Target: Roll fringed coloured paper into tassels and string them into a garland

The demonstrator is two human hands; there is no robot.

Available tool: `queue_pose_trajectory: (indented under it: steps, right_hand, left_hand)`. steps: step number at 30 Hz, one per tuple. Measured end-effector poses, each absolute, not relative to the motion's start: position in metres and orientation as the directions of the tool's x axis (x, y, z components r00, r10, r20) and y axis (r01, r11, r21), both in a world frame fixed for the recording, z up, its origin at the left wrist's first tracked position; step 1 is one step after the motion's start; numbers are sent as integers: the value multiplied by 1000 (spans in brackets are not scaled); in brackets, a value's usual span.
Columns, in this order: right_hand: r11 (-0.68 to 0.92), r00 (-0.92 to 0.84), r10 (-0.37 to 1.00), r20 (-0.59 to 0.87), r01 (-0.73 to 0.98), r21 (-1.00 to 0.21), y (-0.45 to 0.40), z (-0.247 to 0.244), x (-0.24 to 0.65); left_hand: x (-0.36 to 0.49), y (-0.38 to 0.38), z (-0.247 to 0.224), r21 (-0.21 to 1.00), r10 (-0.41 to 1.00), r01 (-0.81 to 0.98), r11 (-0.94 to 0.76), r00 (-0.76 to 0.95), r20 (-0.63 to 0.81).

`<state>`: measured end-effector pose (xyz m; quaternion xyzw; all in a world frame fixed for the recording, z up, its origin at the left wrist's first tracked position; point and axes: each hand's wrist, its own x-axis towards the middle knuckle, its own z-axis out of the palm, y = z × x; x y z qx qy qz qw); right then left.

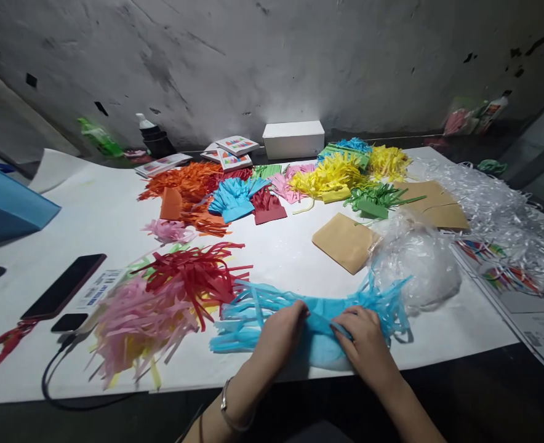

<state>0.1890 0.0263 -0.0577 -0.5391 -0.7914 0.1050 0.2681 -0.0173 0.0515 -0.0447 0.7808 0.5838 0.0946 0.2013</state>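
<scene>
Light-blue fringed tissue paper [253, 304] lies across the front of the table, cut into strips at both ends with an uncut band in the middle. My left hand [282, 335] is closed on the middle band, thumb and fingers pinching a fold of it. A short way to the right, my right hand [363, 338] also pinches the band, its fingers curled over the paper. The fold runs slantwise between the two hands. Red tissue strips [193, 277] and pink tissue strips [143, 314] are heaped left of the blue paper, the red touching its left end.
Behind are orange fringe [184, 184], yellow fringe [327, 177], green fringe [376, 200] and a white box [294, 140]. A brown paper packet [344, 242] and crumpled clear plastic [415, 264] lie right, near white shredded strands [493, 203]. A phone [64, 286] lies left.
</scene>
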Motion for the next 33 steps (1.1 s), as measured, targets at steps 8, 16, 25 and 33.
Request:
queue_pose_trajectory:
  steps: [8,16,25,33]
  right_hand:
    - [169,-48,932,359,935,-313,39,-57,181]
    - [597,-451,764,461,765,-242,30,-66,164]
    - [565,-350,794,498,728,-390,30,-69,173]
    - [563,-370,798,476,740,-369,27,-74,173]
  left_hand:
    - [2,85,-47,309,962,934,-180,232,-141]
    - [1,85,-42,302,964,928,-219,254,-80]
    - [-17,51,-48,188,738,732,-655,568,364]
    - [-23,40,-57,304,805,751,-586,498,322]
